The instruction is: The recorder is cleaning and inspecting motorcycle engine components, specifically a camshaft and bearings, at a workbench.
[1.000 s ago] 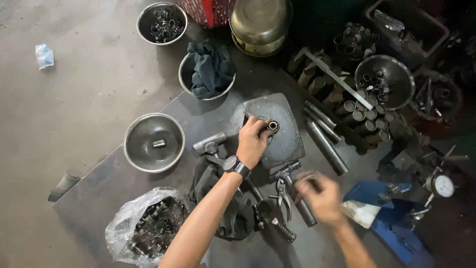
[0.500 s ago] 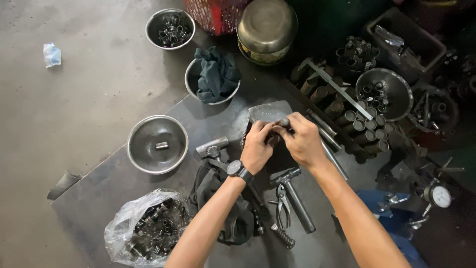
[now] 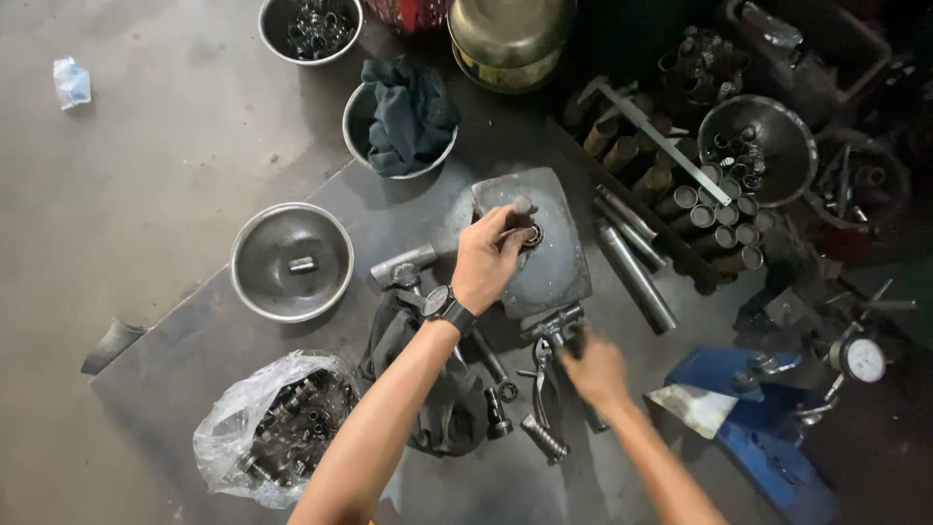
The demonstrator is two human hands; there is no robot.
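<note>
Nearest the camera, below and left of the grey block (image 3: 544, 243): a clear plastic bag (image 3: 262, 428) stuffed with dark metal parts, lying on the dark steel sheet (image 3: 204, 335). Just right of the bag, below the block, a black cloth (image 3: 428, 389) crumpled under the left forearm.

Below the block's lower edge, the right hand (image 3: 595, 367) — blurred, fingers curled down over the dark tool handles (image 3: 573, 331) lying there, beside a pair of pliers (image 3: 539, 384). Cannot tell whether closed on anything or only touching.

On the block itself, the left hand (image 3: 489, 258), wristwatch on the wrist, fingers narrowed and pinched around a small round bearing (image 3: 531, 234) held against the block's top face. Thumb raised above it.

Just left of the block, a short hammer (image 3: 403, 265) lying flat. Farther left, a shallow steel bowl (image 3: 290, 261) with one small metal piece inside.

Right of the block, long steel rods (image 3: 637, 272) side by side, then rows of upright metal sleeves (image 3: 709, 219) — beyond them a steel dish (image 3: 758, 146) of small parts. Lower right of the block, a dial gauge (image 3: 860, 358) above a blue stand (image 3: 768, 437).

Above the block, a bowl holding a dark rag (image 3: 403, 117); farther still, a bowl of rings (image 3: 311, 24) and a brass-coloured pot (image 3: 510, 34).
</note>
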